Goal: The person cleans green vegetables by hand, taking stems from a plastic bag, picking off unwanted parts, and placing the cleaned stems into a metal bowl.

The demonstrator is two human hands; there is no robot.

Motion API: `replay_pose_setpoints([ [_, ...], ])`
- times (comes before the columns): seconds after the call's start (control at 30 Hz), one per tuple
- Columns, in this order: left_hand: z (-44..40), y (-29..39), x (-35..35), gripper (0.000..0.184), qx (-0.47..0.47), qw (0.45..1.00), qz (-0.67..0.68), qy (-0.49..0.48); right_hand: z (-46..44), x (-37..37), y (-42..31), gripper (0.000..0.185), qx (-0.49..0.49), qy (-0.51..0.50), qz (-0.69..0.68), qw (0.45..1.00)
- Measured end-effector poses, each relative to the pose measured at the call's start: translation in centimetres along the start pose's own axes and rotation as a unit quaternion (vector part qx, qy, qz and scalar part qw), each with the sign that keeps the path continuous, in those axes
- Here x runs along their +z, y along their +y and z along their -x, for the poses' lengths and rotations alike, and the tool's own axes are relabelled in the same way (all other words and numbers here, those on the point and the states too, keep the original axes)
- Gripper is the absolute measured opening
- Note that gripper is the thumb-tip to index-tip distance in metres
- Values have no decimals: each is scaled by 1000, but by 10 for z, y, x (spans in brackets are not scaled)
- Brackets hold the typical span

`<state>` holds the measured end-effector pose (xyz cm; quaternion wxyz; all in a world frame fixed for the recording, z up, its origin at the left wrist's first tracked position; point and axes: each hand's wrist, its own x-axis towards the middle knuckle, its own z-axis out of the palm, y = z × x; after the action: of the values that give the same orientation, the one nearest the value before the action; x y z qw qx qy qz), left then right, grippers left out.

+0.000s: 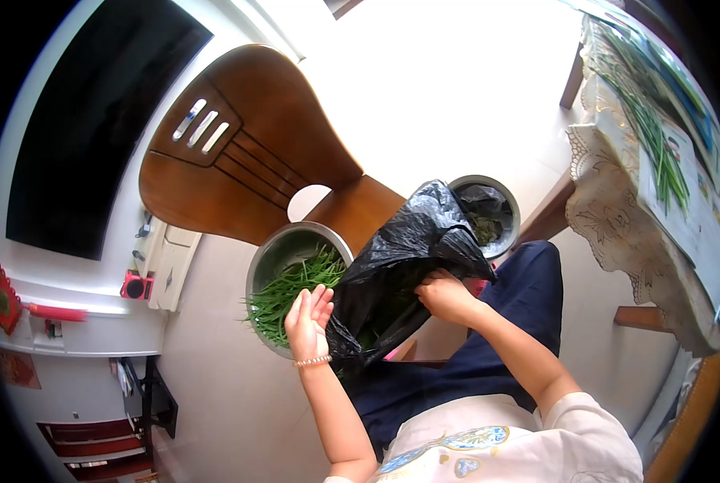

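A black plastic bag (412,233) lies across my lap and the edge of a wooden chair, its mouth turned toward me. My right hand (447,296) is closed on the bag's rim at its right side. At the bag's left edge, my left hand (307,322) is raised with its fingers apart, beside a metal bowl (257,266). Green leafy stalks (291,294) fill much of that bowl, and some hang over its rim. The inside of the bag is dark, with a little green showing.
A brown wooden chair (255,121) stands ahead. Behind the bag is a lined bin (509,201) with scraps inside. On the right, a table with a lace-edged cloth (609,185) holds long green stalks (658,153) on paper.
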<state>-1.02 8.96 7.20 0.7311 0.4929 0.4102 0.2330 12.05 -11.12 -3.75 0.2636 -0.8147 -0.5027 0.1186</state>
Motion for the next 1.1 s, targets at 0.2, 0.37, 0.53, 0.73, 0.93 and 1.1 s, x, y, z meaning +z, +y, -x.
replay_pose_setpoints([
  [0.2, 44, -27, 55, 31, 1, 963, -187, -196, -3, -15, 10, 10, -23, -23, 35, 999],
  [0.37, 0, -65, 59, 36, 130, 735, -663, -61, -7, -45, 10, 18, 94, -160, -23, 982],
  [0.53, -1, -49, 49, 40, 320, 779, -539, 5, -1, -54, 19, 38, 47, 87, 35, 994],
  [0.73, 45, -41, 67, 22, 258, 861, -423, -115, -29, -28, 38, 40, 74, 55, 71, 993],
  [0.93, 85, -69, 71, 21, 188, 856, -425, -226, -57, -53, 35, 38, 292, 39, -51, 954],
  [1.1, 108, -76, 68, 26, 186, 835, -441, -273, -66, -31, 72, 35, 224, 53, -19, 973],
])
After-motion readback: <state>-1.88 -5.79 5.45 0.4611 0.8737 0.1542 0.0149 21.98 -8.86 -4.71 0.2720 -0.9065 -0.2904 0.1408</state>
